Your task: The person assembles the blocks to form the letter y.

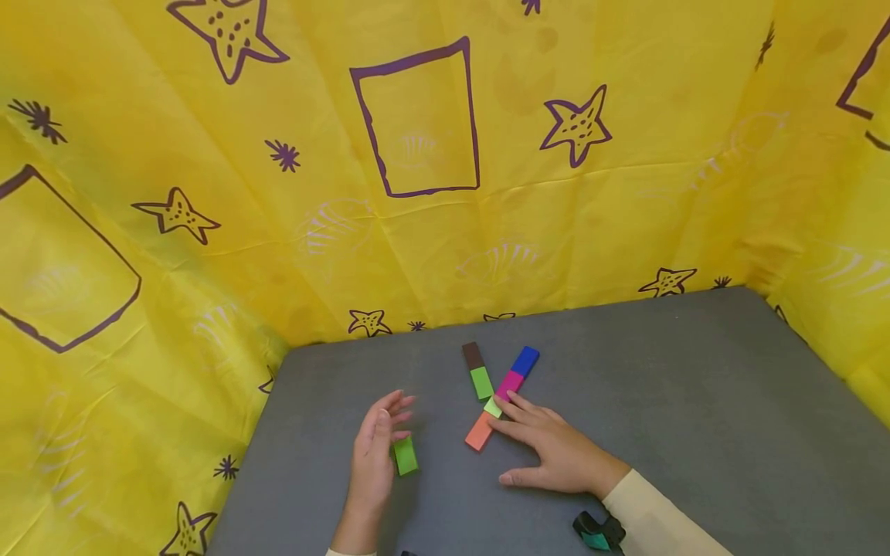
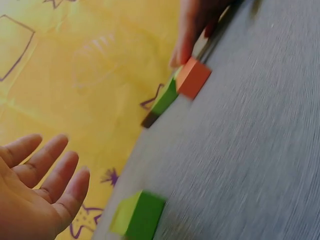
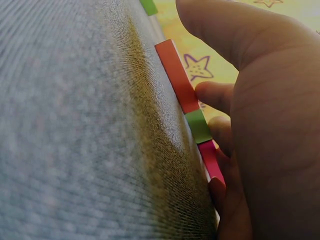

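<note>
My right hand (image 1: 552, 452) rests its outstretched fingertips along a slanting row of blocks, with the thumb held apart. That row runs from a blue block (image 1: 525, 361) through a magenta block (image 1: 511, 382) and a light green block (image 1: 492, 407) to an orange block (image 1: 478, 432). A second branch, a dark brown block (image 1: 473, 354) and a green block (image 1: 481, 383), leans in from the upper left to the row's middle. My left hand (image 1: 373, 455), slightly blurred, has loosely extended fingers and holds nothing. Close beside it lies a separate green block (image 2: 145, 215).
A grey table (image 1: 695, 409) carries all the blocks. Yellow cloth (image 1: 431, 262) with starfish drawings rises behind the table and along both sides. Below my right wrist, a black and teal strap device (image 1: 598, 531) shows near the sleeve (image 1: 653, 513).
</note>
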`<state>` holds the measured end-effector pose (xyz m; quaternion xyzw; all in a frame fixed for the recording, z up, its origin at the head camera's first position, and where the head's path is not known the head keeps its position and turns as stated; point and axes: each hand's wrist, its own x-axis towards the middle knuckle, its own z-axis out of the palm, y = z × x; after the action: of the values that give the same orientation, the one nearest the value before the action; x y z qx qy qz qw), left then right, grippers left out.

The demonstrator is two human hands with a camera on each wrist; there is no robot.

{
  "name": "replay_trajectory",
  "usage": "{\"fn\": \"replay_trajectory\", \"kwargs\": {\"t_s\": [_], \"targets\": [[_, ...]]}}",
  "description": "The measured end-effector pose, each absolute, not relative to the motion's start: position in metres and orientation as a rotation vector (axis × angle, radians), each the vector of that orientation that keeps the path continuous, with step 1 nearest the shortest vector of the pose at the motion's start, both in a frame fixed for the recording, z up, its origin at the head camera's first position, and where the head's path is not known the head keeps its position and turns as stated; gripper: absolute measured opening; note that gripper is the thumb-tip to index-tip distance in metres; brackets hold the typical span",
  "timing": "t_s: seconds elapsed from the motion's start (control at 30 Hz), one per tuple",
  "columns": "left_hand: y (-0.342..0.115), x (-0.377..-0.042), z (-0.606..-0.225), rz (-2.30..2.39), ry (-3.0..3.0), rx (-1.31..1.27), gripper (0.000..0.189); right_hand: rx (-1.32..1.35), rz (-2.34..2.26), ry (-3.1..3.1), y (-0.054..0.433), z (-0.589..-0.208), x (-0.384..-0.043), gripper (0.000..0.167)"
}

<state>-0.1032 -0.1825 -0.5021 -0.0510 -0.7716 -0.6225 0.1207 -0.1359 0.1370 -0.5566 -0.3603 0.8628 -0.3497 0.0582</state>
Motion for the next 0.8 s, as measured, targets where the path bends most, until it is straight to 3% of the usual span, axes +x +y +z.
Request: {"fn": "replay_trajectory", "kwargs": {"t_s": [0.37,0.63,0.8], "targets": [[-0.208,-0.094,-0.5,-1.818,-2.204,-0.021,0.049,-1.089,-1.075,2.607,0.136,-0.555,-0.135,0.082],[-0.215,-0.091,-0.517,-1.769,-2.362,0.235,0.051,-1.075,-1.067,2.6,0.137,-0.555,-0.136,0.081],[-0.217,-0.092,-0.529,-1.767,-2.36,0.257,0.05,-1.079,-1.06,2.606,0.136,-0.555,-0.135,0.082]]}}
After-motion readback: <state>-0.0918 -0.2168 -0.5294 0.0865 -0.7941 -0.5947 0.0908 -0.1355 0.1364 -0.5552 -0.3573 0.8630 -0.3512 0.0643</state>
